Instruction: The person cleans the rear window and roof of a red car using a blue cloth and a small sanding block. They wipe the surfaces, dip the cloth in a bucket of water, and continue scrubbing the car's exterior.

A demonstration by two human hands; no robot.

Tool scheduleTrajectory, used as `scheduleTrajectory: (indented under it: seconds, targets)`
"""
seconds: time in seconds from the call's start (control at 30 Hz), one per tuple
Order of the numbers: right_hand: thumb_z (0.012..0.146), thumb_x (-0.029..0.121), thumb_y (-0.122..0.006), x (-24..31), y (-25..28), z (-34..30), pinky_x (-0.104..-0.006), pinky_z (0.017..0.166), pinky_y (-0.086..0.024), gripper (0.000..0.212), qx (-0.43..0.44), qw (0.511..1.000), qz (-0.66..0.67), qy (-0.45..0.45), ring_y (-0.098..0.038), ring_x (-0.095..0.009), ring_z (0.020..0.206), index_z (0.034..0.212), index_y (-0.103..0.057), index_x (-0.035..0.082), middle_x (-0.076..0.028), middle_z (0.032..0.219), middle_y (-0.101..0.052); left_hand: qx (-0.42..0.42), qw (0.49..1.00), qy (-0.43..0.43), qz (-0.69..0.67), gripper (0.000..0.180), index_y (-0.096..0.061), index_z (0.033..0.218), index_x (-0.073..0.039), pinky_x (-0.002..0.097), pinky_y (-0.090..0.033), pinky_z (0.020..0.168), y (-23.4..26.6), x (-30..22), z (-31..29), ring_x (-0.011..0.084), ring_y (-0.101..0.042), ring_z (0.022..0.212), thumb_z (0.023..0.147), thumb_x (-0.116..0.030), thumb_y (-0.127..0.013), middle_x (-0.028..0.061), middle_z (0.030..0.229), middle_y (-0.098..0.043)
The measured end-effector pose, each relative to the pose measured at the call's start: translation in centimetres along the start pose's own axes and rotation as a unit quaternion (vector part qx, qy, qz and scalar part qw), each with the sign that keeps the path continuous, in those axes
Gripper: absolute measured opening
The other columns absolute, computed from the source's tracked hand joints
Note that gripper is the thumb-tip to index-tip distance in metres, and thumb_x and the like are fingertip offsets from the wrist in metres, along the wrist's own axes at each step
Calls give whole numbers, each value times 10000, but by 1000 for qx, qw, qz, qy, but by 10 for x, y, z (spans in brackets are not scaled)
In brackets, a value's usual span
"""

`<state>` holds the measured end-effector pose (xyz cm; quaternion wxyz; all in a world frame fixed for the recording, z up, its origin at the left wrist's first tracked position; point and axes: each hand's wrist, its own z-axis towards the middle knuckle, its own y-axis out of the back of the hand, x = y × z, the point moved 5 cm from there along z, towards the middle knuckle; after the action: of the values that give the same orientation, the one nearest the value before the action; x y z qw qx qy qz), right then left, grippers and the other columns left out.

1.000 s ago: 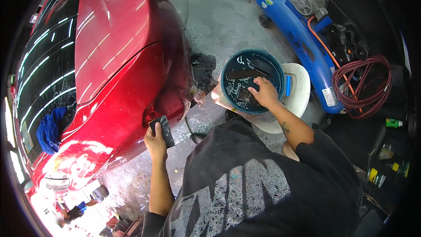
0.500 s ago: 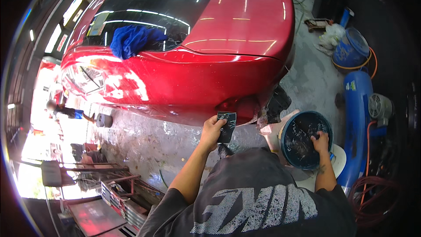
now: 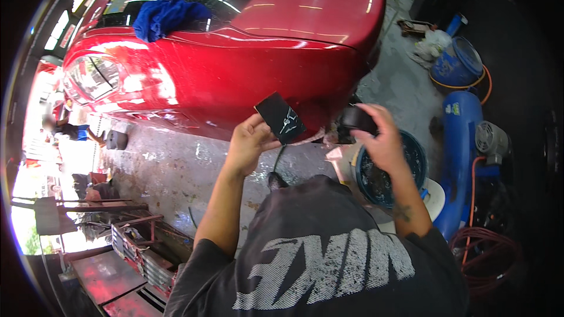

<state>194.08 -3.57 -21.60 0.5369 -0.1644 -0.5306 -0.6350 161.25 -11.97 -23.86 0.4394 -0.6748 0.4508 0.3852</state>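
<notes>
My left hand (image 3: pixel 248 144) pinches a small black sheet of sandpaper (image 3: pixel 279 118) by its lower edge; pale marks show on its face. It is held tilted in front of the red car's (image 3: pixel 235 82) rear corner. My right hand (image 3: pixel 383 144) grips a dark, rounded block (image 3: pixel 358 119) between thumb and fingers, to the right of the sheet and apart from it. Below that hand stands a dark bucket (image 3: pixel 359 179) of water, partly hidden by my right forearm. A crumpled blue cloth (image 3: pixel 167 17) lies on the car by the rear window.
On the right are a long blue tank (image 3: pixel 461 158) with a motor, an orange hose (image 3: pixel 472 217) and a blue drum (image 3: pixel 455 64). At lower left stands a metal rack (image 3: pixel 138 240). Another person (image 3: pixel 70 126) is at far left, near a dark bucket (image 3: pixel 117 140). The floor (image 3: pixel 176 170) looks wet.
My right hand has risen out of the bucket and now shows the dark block. My left hand has lifted the sandpaper and turned it. The view has shifted slightly.
</notes>
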Motion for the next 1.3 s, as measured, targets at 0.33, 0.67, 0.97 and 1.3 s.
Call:
scheduleTrajectory:
  seconds: [0.33,0.67,0.97,1.3]
  targets:
    - [779,120,-935,82,-73,38,-484,1097,-512,654,98,981,-21,168,-628,-318,1258,1400,-737,185,-70,1301,-659,147,975,-46,-163,434,-548,1567,43,473,-595,1109,-37,-22,-26,306,-746,1238,1156,-95,-558,189,1401,-729]
    - [773,107,-934,83,-97,39,-486,1112,-506,659,128,971,13,200,-618,-331,1277,1396,-749,214,-71,1313,-652,122,983,-38,-132,419,-544,1560,77,541,-563,1172,-13,-6,-33,344,-707,1321,1188,-115,-516,216,1451,-698]
    - [690,209,-1000,85,-119,40,-503,1070,-500,810,123,966,-116,198,-617,-310,1290,1445,-714,271,-86,1388,-625,122,990,-68,19,425,-588,1478,58,422,-558,1144,2,-19,-19,264,-685,1335,1066,6,-678,169,1435,-690]
    - [627,424,-1018,137,-211,73,-508,1113,-477,1111,161,940,-202,222,-655,-318,1304,1590,-533,153,-122,1388,-690,136,981,-83,108,396,-639,1409,89,345,-627,966,92,-53,30,201,-767,1131,1020,49,-705,151,1241,-781]
